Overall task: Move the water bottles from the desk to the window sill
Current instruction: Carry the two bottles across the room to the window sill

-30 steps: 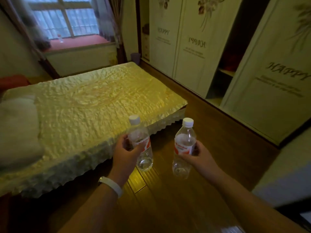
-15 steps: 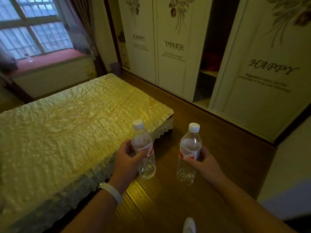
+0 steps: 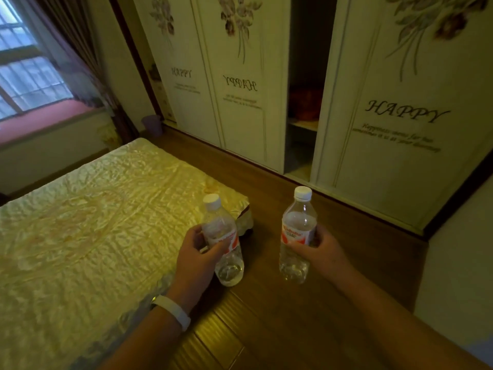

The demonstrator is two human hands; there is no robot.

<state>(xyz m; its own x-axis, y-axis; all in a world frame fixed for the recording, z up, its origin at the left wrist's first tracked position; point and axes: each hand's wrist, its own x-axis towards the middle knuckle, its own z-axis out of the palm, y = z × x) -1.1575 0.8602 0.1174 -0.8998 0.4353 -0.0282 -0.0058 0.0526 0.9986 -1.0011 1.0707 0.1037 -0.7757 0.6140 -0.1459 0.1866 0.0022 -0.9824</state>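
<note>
Your left hand [image 3: 196,259] is wrapped around a clear plastic water bottle with white cap and red-white label [image 3: 223,240], tilted slightly, over the corner of the bed with the shiny yellow cover [image 3: 93,222]. Your right hand [image 3: 321,252] grips a second clear white-capped bottle [image 3: 297,236], upright above the brown wood floor [image 3: 306,329]. Pink window sill [image 3: 40,121] is far left, well apart. White wristband [image 3: 174,312] on left wrist.

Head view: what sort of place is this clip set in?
Most likely a home bedroom. A bed with a yellow quilted cover fills the left, a sliding-door wardrobe printed "HAPPY" lines the far wall, and a curtained window sits above a red sill.
</note>
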